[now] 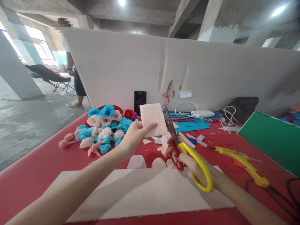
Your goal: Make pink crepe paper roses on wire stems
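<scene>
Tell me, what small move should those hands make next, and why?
Probably ease the scissors onto the near side edge of the pale paper for a cut. The left hand holds the paper raised, and the right hand holds the scissors beside it, blades parted. Whether they already touch, I can't tell.

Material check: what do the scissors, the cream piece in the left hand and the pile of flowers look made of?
Scissors: grey blades with a dull sheen, likely metal; glossy yellow and red handles, probably plastic.
Cream piece: matte, with a ragged edge, likely paper.
Flowers: matte, crinkled petals suggest crepe paper, though fabric is possible.
</scene>
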Available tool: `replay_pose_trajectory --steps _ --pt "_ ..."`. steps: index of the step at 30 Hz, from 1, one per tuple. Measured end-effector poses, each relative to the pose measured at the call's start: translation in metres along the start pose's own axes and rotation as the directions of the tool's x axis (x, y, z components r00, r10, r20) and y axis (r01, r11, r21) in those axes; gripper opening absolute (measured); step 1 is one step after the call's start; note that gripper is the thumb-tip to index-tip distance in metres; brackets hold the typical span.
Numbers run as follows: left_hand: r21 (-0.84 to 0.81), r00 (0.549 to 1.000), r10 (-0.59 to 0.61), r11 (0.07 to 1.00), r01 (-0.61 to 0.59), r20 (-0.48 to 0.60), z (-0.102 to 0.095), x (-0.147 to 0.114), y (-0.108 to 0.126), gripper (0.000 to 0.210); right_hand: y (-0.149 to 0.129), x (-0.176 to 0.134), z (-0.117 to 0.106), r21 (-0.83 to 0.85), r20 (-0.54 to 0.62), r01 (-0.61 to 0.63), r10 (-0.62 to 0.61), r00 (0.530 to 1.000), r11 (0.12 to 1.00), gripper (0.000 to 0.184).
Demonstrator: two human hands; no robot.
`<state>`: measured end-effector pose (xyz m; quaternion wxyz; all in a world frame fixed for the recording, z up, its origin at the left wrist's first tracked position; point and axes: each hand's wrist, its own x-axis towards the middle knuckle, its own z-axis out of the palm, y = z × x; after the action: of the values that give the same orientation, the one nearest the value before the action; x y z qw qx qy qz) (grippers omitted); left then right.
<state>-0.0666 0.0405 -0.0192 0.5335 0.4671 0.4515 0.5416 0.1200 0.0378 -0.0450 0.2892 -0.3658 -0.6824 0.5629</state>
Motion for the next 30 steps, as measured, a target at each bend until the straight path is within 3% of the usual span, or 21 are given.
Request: replay_pose_trajectory --steps 7,14,30 --pt "-0.005 1.0 -0.008 1.0 0.008 0.025 0.006 -0.003 -0.001 0.021 0.02 0.002 0.001 -0.002 -0.026 0.083 -0.083 0.996 0.997 0.026" --pt "-0.028 0.998 -0.008 1.0 0.01 0.054 0.007 -0.003 -0.004 0.023 0.034 0.013 0.002 0.045 -0.037 0.066 -0.064 0.997 0.997 0.034" --pt "-0.029 0.998 -0.013 0.999 0.015 0.058 0.006 -0.003 -0.005 0.019 0.018 0.003 0.01 -0.004 -0.132 0.064 -0.064 0.989 0.998 0.045"
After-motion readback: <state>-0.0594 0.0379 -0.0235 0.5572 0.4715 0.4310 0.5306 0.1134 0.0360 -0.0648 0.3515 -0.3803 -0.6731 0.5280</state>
